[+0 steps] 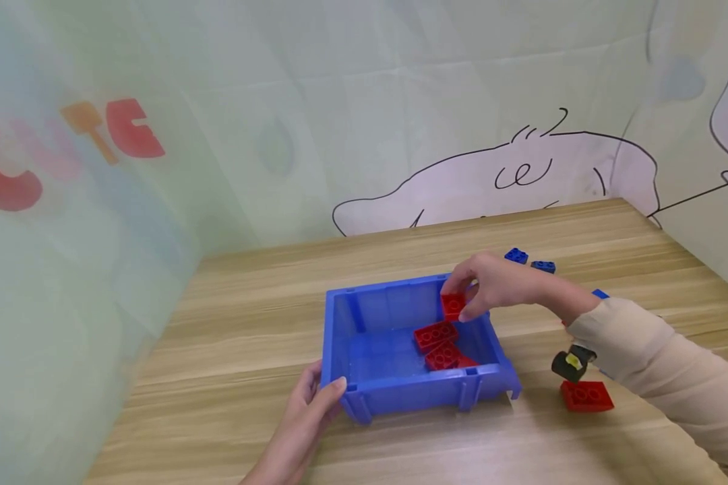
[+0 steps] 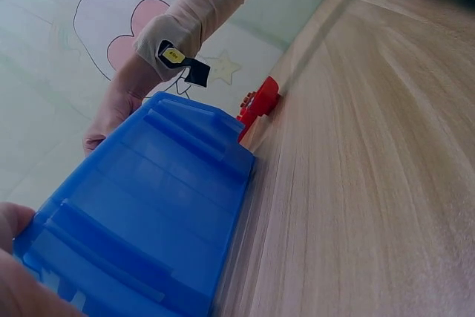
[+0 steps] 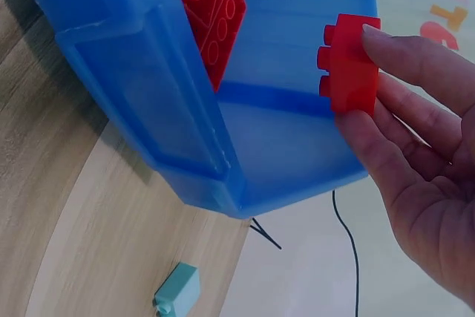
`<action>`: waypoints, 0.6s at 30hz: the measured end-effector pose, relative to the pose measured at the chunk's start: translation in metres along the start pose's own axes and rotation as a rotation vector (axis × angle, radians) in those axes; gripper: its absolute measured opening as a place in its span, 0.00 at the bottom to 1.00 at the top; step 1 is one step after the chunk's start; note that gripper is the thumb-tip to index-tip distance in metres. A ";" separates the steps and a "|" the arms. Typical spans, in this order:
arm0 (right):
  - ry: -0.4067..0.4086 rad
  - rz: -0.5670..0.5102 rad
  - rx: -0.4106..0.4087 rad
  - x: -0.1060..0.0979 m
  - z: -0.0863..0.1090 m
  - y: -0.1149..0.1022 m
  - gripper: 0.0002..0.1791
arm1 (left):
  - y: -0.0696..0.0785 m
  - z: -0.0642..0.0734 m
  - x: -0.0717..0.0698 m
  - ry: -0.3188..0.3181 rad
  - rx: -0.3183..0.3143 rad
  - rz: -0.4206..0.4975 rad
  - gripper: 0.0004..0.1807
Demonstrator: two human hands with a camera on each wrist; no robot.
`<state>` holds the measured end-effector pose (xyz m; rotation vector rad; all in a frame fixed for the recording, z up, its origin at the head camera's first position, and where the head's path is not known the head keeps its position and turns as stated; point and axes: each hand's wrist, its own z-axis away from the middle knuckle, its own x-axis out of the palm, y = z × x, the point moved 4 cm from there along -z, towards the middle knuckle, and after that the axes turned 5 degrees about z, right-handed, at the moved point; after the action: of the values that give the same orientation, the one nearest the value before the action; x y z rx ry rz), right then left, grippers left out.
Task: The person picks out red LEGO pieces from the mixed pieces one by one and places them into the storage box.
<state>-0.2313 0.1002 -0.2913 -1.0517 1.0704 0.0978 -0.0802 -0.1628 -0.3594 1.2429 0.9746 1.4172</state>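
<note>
A blue plastic bin (image 1: 409, 394) stands on the wooden table. My left hand (image 1: 306, 412) grips its near left corner, the thumb over the rim and the fingers against the outer side. Over the bin's far right part, my right hand (image 1: 505, 281) pinches a red toy brick (image 3: 354, 64) between thumb and fingertips. Its studs face sideways in the right wrist view. Below it in the bin lie several red bricks (image 1: 435, 335), bunched toward the right side and partly overlapping. The bin's outer wall (image 2: 148, 206) fills much of the left wrist view and hides the bricks inside.
Right of the bin, a red brick (image 1: 586, 396) lies near my right sleeve (image 1: 649, 357). Two blue bricks (image 1: 516, 255) sit farther back, and more pieces are partly hidden by the forearm. A teal brick (image 3: 178, 289) shows in the right wrist view. Printed cloth walls (image 1: 291, 168) border the table.
</note>
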 end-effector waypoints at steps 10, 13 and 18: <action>-0.015 0.024 -0.040 0.003 -0.008 -0.006 0.19 | 0.000 -0.001 0.000 -0.007 0.005 0.005 0.30; -0.022 0.021 -0.039 0.005 -0.010 -0.006 0.19 | 0.000 0.000 0.000 -0.003 0.002 -0.001 0.30; -0.033 0.021 -0.047 0.009 -0.014 -0.009 0.19 | 0.001 0.000 0.000 -0.002 0.003 0.002 0.30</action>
<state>-0.2313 0.0815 -0.2928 -1.0783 1.0536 0.1572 -0.0802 -0.1630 -0.3589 1.2471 0.9747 1.4166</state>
